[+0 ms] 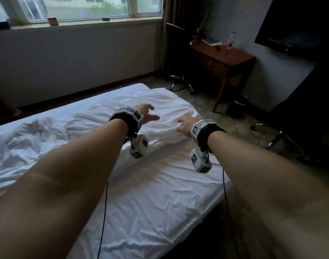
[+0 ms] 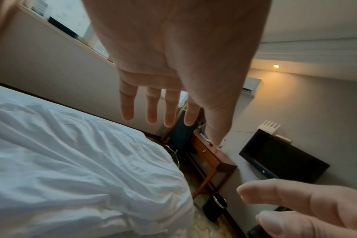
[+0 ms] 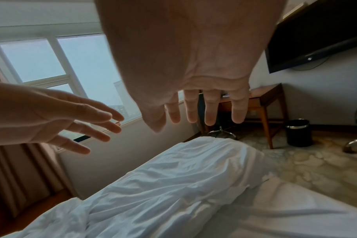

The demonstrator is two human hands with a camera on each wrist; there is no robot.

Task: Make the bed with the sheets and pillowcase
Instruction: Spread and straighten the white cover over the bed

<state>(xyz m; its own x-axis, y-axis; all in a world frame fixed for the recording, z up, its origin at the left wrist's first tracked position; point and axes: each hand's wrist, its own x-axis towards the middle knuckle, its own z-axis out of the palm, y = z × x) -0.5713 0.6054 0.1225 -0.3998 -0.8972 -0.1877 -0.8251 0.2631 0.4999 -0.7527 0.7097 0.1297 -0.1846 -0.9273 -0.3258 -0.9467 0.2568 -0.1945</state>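
A crumpled white sheet [image 1: 104,116] lies bunched across the far part of the bed, over a flatter white sheet [image 1: 160,193] that covers the mattress. Both my arms reach forward over it. My left hand [image 1: 152,113] hovers just above the bunched sheet with fingers spread and holds nothing. My right hand [image 1: 181,123] hangs beside it, fingers loose, near the sheet's right end. In the left wrist view the left hand [image 2: 173,80] is flat above the crumpled sheet [image 2: 81,161]. The right wrist view shows the right hand [image 3: 194,72] open over the sheet [image 3: 173,177]. No pillowcase is visible.
A wooden desk [image 1: 225,57] with a bottle stands beyond the bed's far right corner, a dark chair [image 1: 176,53] beside it. A black bin [image 1: 236,107] sits on the patterned floor. A dark TV [image 1: 300,25] hangs on the right wall. A window [image 1: 85,8] spans the far wall.
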